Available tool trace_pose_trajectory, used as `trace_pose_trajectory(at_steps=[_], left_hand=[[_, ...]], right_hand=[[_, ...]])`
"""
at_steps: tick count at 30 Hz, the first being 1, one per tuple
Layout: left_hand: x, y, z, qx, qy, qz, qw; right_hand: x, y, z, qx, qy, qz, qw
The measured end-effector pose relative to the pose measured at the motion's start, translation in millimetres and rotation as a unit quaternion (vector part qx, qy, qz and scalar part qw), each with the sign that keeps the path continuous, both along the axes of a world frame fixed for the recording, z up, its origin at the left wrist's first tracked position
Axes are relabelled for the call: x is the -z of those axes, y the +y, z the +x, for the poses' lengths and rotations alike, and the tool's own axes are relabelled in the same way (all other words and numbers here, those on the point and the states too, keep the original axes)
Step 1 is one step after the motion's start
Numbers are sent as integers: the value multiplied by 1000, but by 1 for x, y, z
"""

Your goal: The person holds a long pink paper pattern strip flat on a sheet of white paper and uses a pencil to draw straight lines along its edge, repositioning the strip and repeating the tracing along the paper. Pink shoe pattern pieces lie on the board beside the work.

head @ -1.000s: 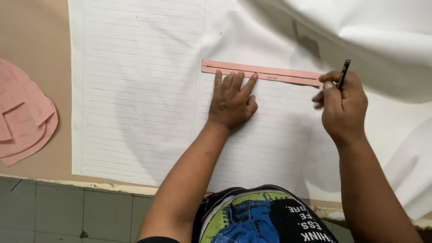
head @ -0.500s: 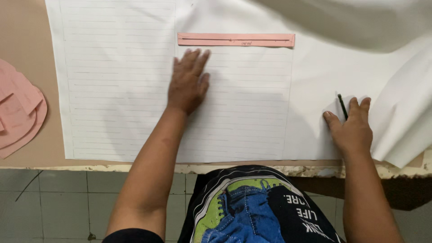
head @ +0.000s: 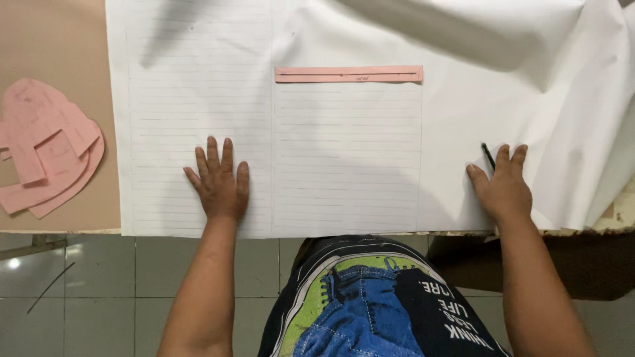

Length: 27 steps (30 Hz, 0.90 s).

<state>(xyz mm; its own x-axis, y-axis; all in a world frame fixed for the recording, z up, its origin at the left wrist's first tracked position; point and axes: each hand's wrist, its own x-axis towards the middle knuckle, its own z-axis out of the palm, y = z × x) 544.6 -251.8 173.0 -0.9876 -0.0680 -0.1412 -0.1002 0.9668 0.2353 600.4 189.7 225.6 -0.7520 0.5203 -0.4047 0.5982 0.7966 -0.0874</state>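
A tan table [head: 59,53] carries a big white sheet of ruled paper [head: 198,99] hanging slightly over its near edge, with a heap of pink paper cutouts [head: 46,155] lying just beside it.

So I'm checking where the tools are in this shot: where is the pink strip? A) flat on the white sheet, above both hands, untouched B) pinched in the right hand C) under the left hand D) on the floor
A: the pink strip lies flat on the white sheet, apart from the left hand and the right hand, which has a pencil between its fingers.
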Motion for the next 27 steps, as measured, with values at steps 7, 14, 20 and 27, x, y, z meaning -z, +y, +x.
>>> trace_pose_trajectory(at_steps=[7,14,20,27], left_hand=[[-36,-54,100,11,9,-7,1000],[-70,-87,111,23,3,-3,1000],[-83,-77,77,31,12,-3,999],[-104,-45,16,117,40,-9,992]], right_hand=[[-41,-23,104,28,-22,-3,999],[-77,-35,122,33,-20,7,999],[-95,-19,88,40,-14,21,999],[-112,-38,22,-43,139,-30,989]])
